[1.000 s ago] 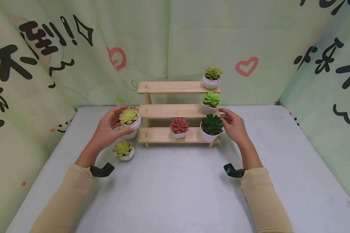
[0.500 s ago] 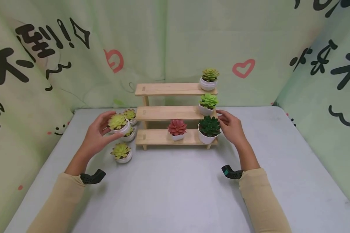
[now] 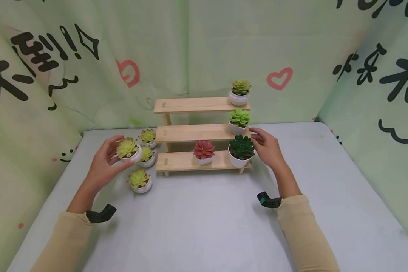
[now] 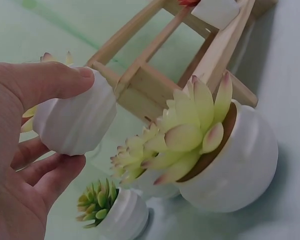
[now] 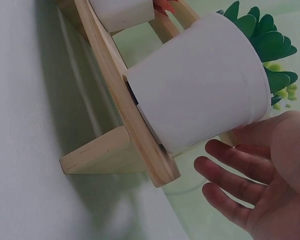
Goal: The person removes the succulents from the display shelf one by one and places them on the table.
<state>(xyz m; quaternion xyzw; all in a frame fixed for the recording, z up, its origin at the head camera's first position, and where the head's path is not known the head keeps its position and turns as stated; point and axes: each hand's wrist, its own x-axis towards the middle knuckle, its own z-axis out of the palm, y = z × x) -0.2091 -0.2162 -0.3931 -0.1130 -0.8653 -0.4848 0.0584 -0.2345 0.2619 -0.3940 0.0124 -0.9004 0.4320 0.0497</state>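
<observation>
In the head view my left hand (image 3: 100, 166) holds a yellow-green potted succulent (image 3: 129, 150) by its pot, above the table. The left wrist view shows thumb and fingers around its ribbed white pot (image 4: 85, 117). Beside it stand three similar succulents: a back one (image 3: 147, 136), a middle one (image 3: 145, 155) and a front one (image 3: 139, 180). My right hand (image 3: 268, 149) is at the right end of a three-step wooden stand (image 3: 180, 161), next to a dark green succulent (image 3: 241, 151). Its fingers are loosely bent; whether hidden fingertips touch the stand cannot be told.
A red succulent (image 3: 204, 151) sits on the stand's lowest step. At the right end, a bright green one (image 3: 238, 120) occupies the middle step and an olive-green one (image 3: 239, 92) the top. A pale green curtain (image 3: 217, 49) hangs behind the white table (image 3: 204, 223).
My left hand has carried the succulent leftward and slightly toward me, away from the stand, uncovering the pots behind it. The right hand stays by the stand. The head view has shifted slightly.
</observation>
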